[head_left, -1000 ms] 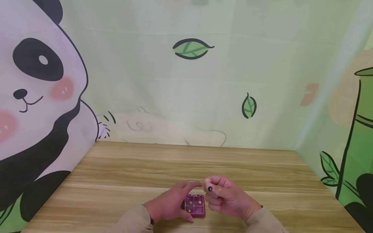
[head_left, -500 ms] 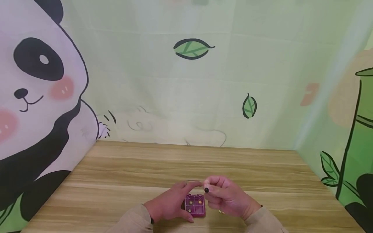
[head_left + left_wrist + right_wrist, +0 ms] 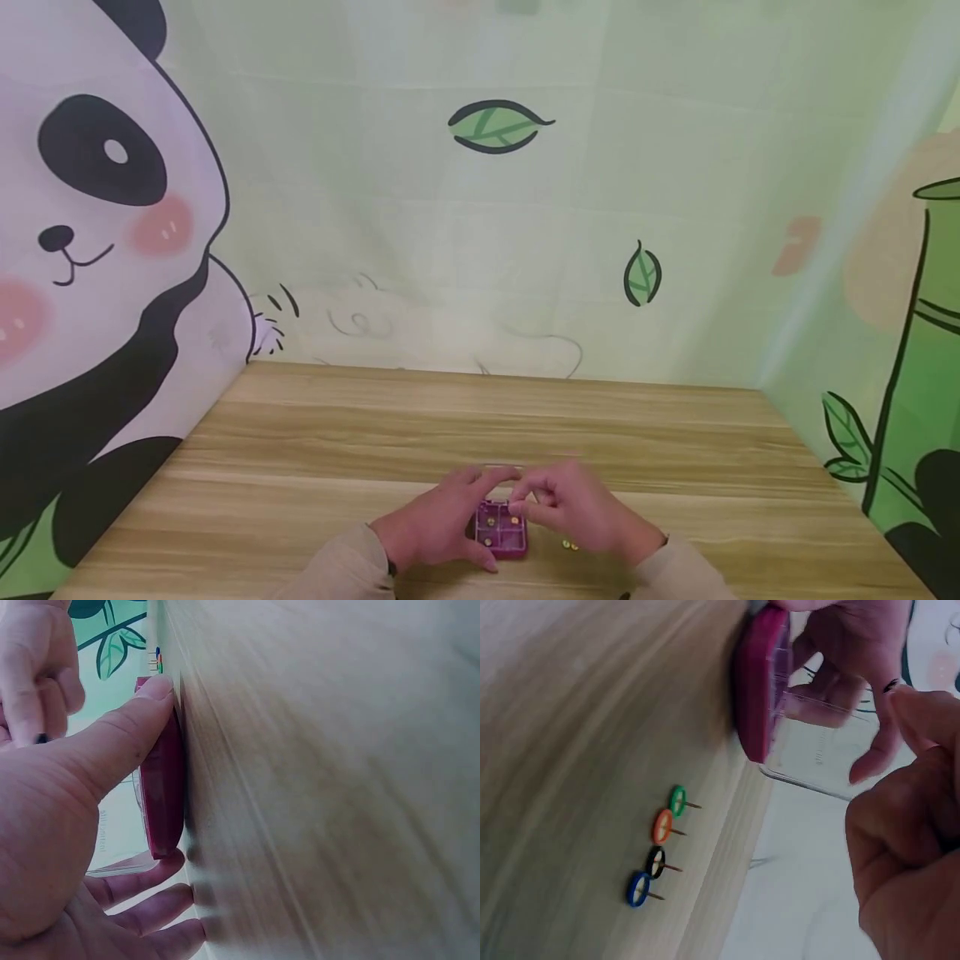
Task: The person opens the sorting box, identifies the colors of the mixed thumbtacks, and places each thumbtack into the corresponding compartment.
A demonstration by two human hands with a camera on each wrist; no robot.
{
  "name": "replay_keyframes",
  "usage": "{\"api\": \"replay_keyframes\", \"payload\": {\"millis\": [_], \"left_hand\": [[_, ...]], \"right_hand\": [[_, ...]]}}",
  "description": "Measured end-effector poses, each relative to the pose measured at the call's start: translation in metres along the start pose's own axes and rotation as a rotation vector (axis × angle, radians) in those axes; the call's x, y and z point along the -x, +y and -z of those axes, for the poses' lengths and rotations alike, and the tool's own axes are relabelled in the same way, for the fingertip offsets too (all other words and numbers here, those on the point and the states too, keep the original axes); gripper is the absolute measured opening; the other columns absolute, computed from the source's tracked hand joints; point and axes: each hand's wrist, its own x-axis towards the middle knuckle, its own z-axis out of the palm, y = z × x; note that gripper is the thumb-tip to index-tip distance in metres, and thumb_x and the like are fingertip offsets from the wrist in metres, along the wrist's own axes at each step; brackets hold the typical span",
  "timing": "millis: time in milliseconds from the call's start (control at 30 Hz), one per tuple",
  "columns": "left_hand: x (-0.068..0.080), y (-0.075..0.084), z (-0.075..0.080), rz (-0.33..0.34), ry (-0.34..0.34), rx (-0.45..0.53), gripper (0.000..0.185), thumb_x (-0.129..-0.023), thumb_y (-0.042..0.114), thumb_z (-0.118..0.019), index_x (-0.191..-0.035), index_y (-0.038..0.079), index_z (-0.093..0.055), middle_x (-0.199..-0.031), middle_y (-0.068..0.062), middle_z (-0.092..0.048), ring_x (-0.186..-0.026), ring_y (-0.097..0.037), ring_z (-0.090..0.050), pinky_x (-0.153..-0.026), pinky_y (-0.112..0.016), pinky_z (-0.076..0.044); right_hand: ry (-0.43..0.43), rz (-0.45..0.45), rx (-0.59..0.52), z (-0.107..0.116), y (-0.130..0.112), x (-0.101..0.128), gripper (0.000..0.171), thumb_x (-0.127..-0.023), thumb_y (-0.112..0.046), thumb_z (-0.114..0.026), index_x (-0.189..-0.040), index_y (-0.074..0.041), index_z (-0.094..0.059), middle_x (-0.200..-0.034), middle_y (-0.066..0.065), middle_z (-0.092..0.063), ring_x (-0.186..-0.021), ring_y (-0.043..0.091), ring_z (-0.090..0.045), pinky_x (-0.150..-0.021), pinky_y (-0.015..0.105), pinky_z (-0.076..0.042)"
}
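My left hand holds a small magenta box on the table, thumb at its near side and fingers at the far side. The box is divided into compartments, and 3 of them each show a thumbtack. Its clear hinged lid stands raised at the back. Above the box's right side, my right hand pinches a black thumbtack between thumb and index finger. That tack is hidden in the head view; a bit of its dark head shows in the left wrist view.
On the wooden table, right of the box, lie several thumbtacks, points up: green, orange, black and blue. A printed panda-and-leaf cloth hangs behind and beside the table.
My right hand has moved left over the box with the black thumbtack and turned knuckles up. The loose tacks on the table have come into sight. The left hand and box stay put.
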Motion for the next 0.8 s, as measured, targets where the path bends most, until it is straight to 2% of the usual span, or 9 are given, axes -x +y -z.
{"api": "replay_keyframes", "payload": {"millis": [100, 233, 333, 467, 800], "left_hand": [[0.000, -0.001, 0.000, -0.013, 0.007, -0.010, 0.104, -0.073, 0.050, -0.088, -0.157, 0.039, -0.028, -0.153, -0.015, -0.048, -0.137, -0.034, -0.050, -0.108, -0.053, -0.050], [-0.001, -0.002, 0.000, -0.022, 0.008, -0.011, 0.105, -0.072, 0.050, -0.088, -0.157, 0.038, -0.028, -0.151, -0.014, -0.049, -0.136, -0.033, -0.051, -0.108, -0.051, -0.050], [-0.001, -0.002, 0.000, -0.028, 0.006, -0.005, 0.106, -0.072, 0.050, -0.088, -0.158, 0.035, -0.028, -0.152, -0.014, -0.049, -0.136, -0.033, -0.051, -0.109, -0.051, -0.050], [0.000, -0.002, 0.000, -0.030, 0.004, 0.004, 0.107, -0.072, 0.050, -0.088, -0.159, 0.034, -0.028, -0.153, -0.014, -0.048, -0.135, -0.033, -0.051, -0.109, -0.049, -0.050], [-0.001, -0.003, -0.001, -0.022, 0.002, 0.007, 0.106, -0.072, 0.049, -0.089, -0.158, 0.038, -0.027, -0.151, -0.014, -0.048, -0.136, -0.032, -0.051, -0.107, -0.050, -0.050]], "right_hand": [[-0.030, 0.021, 0.131, -0.003, -0.002, -0.002, 0.008, -0.096, -0.022, -0.071, -0.091, -0.018, -0.076, -0.060, -0.019, -0.040, -0.051, -0.007, -0.031, -0.050, 0.012, -0.030], [-0.069, 0.074, 0.308, -0.008, -0.007, -0.004, 0.006, -0.094, -0.017, -0.073, -0.090, -0.016, -0.077, -0.072, -0.017, -0.063, -0.061, -0.010, -0.044, -0.057, 0.010, -0.041], [-0.098, 0.106, 0.409, -0.011, -0.010, -0.006, 0.006, -0.093, -0.016, -0.075, -0.088, -0.017, -0.078, -0.080, -0.015, -0.071, -0.068, -0.009, -0.051, -0.065, 0.012, -0.047], [-0.131, 0.120, 0.463, -0.013, -0.009, -0.007, 0.008, -0.091, -0.014, -0.076, -0.085, -0.018, -0.077, -0.079, -0.016, -0.070, -0.070, -0.008, -0.053, -0.067, 0.013, -0.048], [-0.136, 0.135, 0.485, -0.019, -0.007, -0.006, 0.010, -0.087, -0.014, -0.079, -0.079, -0.019, -0.075, -0.073, -0.018, -0.066, -0.064, -0.008, -0.049, -0.061, 0.010, -0.043]]}}
